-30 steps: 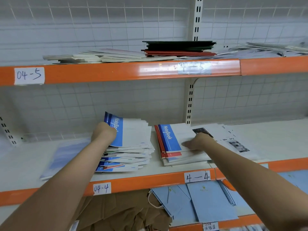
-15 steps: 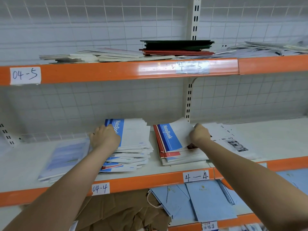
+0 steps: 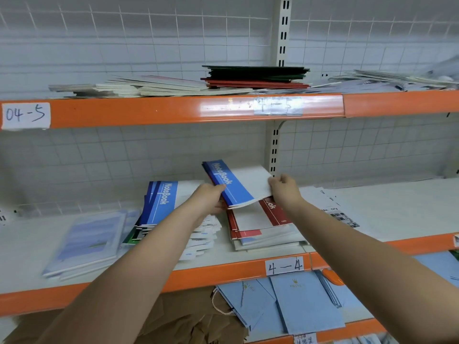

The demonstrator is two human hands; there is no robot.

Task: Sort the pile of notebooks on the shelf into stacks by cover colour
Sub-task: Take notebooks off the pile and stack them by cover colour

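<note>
with both hands (image 3: pixel 248 194) gripping the blue notebook (image 3: pixel 236 184), we should lay it squarely on the left blue stack (image 3: pixel 161 202).

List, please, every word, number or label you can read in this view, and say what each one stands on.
"NoteBook": held blue notebook.
"NoteBook": top of the blue stack.
"ok", the rest covered: red notebook.
"04-5": paper tag on the upper rail.
"4-4": paper tag on the middle rail.
"PRINCE", faint: blue paper bag.
Glared plastic strip label, loose printed sheets and bottom tag: not legible.

both hands (image 3: pixel 210 198) (image 3: pixel 284 191) gripping, arms outstretched
</note>
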